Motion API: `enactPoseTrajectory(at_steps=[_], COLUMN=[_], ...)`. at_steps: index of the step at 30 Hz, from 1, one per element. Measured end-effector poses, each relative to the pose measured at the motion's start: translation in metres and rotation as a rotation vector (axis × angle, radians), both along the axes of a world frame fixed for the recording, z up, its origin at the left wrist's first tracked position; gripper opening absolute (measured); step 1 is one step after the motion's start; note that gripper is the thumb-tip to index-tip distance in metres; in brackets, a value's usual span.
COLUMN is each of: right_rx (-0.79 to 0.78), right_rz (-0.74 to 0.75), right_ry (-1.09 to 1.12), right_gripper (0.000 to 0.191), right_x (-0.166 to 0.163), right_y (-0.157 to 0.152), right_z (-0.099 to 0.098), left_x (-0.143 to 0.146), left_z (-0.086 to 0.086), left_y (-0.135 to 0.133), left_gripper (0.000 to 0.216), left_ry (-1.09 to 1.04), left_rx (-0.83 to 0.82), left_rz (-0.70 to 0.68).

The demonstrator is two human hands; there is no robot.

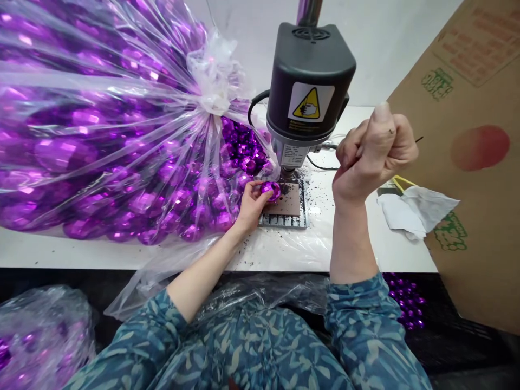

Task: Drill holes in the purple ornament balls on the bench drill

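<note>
A shiny purple faceted ball [271, 191] is pinched between the thumb and fingers of my left hand [254, 203]. It sits low over the brown board [287, 201] on the slotted metal base of a drill press [311, 81], just beside and below the chuck. My right hand [376, 143] is raised to the right of the motor housing, its fingers wrapped in a fist around the drill press's lever. A short metal part of that lever [328, 146] shows between the housing and the fist; the grip itself is hidden by the fingers.
A tied clear plastic bag [101, 124] full of purple balls fills the left. Dark shavings [303, 187] litter the white table [317, 238]. White paper [414, 211] lies before a large cardboard box [467, 179] at right. Another bag [49, 330] stands low at left.
</note>
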State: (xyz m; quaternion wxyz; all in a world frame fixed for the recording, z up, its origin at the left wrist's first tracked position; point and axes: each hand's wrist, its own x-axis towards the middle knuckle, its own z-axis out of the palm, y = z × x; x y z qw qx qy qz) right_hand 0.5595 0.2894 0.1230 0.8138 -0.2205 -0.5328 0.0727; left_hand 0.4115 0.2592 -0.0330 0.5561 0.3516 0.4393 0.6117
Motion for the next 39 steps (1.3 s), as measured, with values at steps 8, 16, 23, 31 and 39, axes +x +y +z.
enactPoseTrajectory(at_steps=[8, 16, 23, 31, 39], right_rx=[-0.019, -0.019, -0.035, 0.012, 0.010], right_rz=[-0.068, -0.091, -0.047, -0.050, -0.010], right_ry=[-0.044, -0.059, -0.034, -0.022, 0.003], right_gripper=[0.054, 0.053, 0.054, 0.051, 0.052], right_x=[0.000, 0.000, 0.000, 0.000, -0.001], right_y=[0.001, 0.003, 0.002, 0.003, 0.002], right_z=[-0.001, -0.002, -0.001, -0.002, -0.001], left_x=[-0.009, -0.003, -0.004, 0.000, -0.001], left_z=[-0.017, -0.029, -0.030, -0.025, -0.032], left_y=[0.001, 0.015, 0.019, 0.016, 0.017], left_gripper=[0.049, 0.046, 0.052, 0.054, 0.056], left_ry=[0.436, 0.419, 0.589, 0.594, 0.520], left_rx=[0.125, 0.226, 0.303, 0.301, 0.320], left_rz=[0.075, -0.061, -0.107, -0.151, -0.155])
